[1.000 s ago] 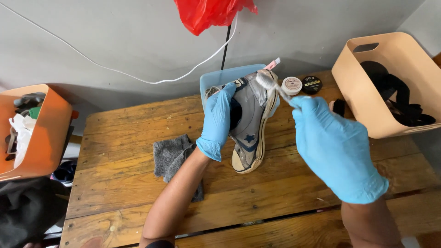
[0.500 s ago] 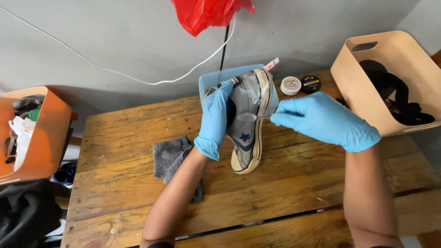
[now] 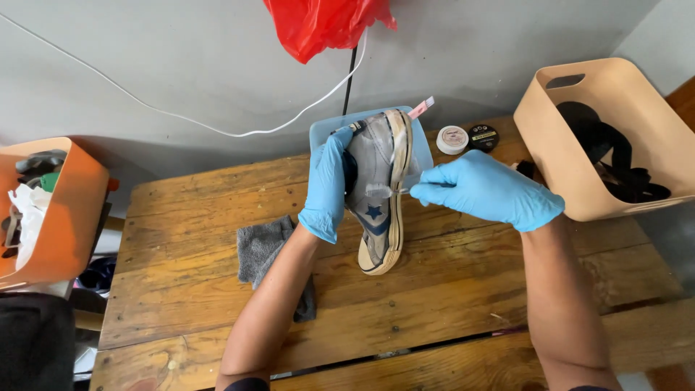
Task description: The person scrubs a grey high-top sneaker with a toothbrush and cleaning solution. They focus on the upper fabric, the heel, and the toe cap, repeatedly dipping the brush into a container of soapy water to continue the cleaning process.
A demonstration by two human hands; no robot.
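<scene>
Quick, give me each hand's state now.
Left hand: closed, holding the shoe.
Right hand: closed, holding a small brush against the shoe.

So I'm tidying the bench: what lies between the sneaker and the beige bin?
In the head view, the right hand fills most of that stretch, between the sneaker and the beige bin, with a small open tin and its dark lid behind it.

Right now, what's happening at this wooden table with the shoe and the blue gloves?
A person in blue gloves is cleaning a worn grey sneaker. The left hand holds the shoe upright on its heel on the wooden table, while the right hand presses a small brush against its side. A grey cloth lies beside the left arm, and a blue tub and two small round tins sit behind the shoe.
</scene>
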